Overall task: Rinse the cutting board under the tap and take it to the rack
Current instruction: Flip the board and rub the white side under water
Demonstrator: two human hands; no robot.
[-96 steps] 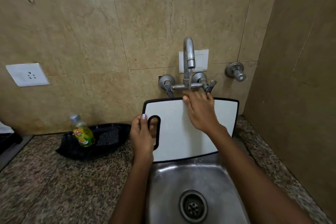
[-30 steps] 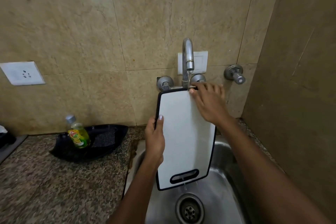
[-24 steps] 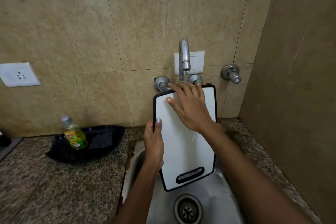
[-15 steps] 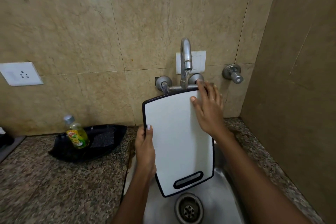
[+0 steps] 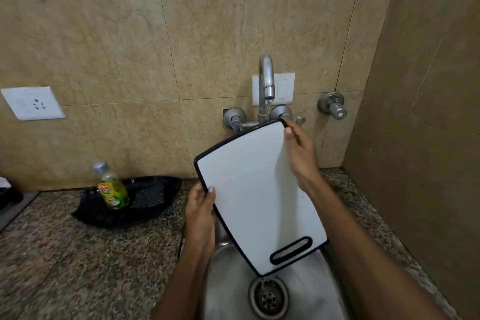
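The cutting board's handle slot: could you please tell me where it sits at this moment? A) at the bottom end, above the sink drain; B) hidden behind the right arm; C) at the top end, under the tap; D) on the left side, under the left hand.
A: the handle slot is at the lower end of the cutting board, just above the drain, while the top end reaches the tap.

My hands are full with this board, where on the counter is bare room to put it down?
Bare granite counter lies left of the sink, in front of the black tray. A narrower strip runs right of the sink. By the wall it is crowded: tray and soap bottle.
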